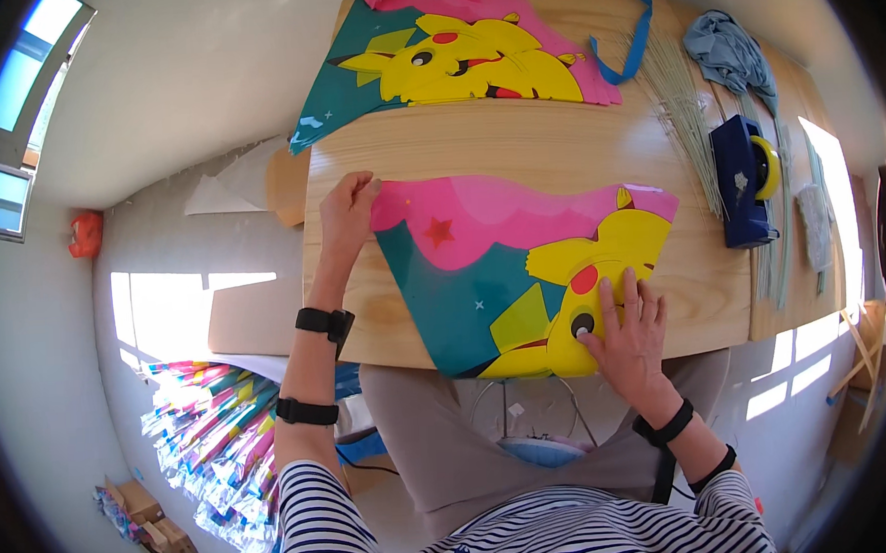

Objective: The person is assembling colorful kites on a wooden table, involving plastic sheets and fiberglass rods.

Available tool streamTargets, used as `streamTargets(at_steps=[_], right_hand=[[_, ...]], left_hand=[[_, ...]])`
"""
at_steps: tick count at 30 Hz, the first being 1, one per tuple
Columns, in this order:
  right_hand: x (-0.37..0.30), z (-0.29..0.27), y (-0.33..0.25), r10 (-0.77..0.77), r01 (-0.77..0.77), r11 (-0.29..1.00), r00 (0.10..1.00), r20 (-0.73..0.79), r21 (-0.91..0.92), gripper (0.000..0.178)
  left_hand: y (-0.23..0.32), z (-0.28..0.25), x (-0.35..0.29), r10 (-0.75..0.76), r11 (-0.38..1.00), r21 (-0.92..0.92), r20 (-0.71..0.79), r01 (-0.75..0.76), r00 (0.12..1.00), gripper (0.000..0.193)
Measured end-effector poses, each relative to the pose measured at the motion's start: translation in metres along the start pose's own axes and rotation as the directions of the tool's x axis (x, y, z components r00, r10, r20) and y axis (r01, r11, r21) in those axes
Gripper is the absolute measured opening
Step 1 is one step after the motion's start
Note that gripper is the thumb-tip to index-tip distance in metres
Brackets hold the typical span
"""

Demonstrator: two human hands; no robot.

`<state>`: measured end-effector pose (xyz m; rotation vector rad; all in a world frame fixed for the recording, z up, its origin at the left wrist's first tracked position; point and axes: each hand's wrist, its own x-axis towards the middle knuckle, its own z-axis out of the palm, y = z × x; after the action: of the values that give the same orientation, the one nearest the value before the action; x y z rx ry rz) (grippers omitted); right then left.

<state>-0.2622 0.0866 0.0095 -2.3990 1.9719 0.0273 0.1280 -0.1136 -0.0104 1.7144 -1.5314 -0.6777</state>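
A glossy plastic sheet (484, 284), printed in pink and teal with a yellow cartoon figure, lies on the wooden table (376, 150) right in front of me. Its upper left corner is pinched between the thumb and fingers of my left hand (350, 213). My right hand (629, 337) rests flat on the yellow part near the lower right edge, fingers spread. The sheet's near edge reaches the table's front edge above my lap. Further back on the table lies a stack of similar printed sheets (452, 61).
At right stand a blue tape dispenser (739, 181) with yellow tape, thin sticks (679, 104), a grey-blue cloth (730, 53) and a clear plastic bag (814, 222). A blue strap (639, 41) curls at the back. Many wrapped colourful packets (216, 429) are piled at lower left.
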Motion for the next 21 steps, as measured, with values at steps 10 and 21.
streamTargets(at_steps=[10,21], right_hand=[[-0.026,0.010,0.008,0.027,-0.025,0.999,0.999,-0.047,0.030,0.081],[-0.084,-0.014,0.034,0.070,0.024,0.870,0.983,-0.172,0.493,0.067]], left_hand=[[0.028,-0.004,-0.038,-0.254,0.836,-0.472,0.121,0.281,0.960,0.023],[0.133,0.012,-0.122,-0.137,0.659,-0.673,0.332,0.336,0.933,0.026]])
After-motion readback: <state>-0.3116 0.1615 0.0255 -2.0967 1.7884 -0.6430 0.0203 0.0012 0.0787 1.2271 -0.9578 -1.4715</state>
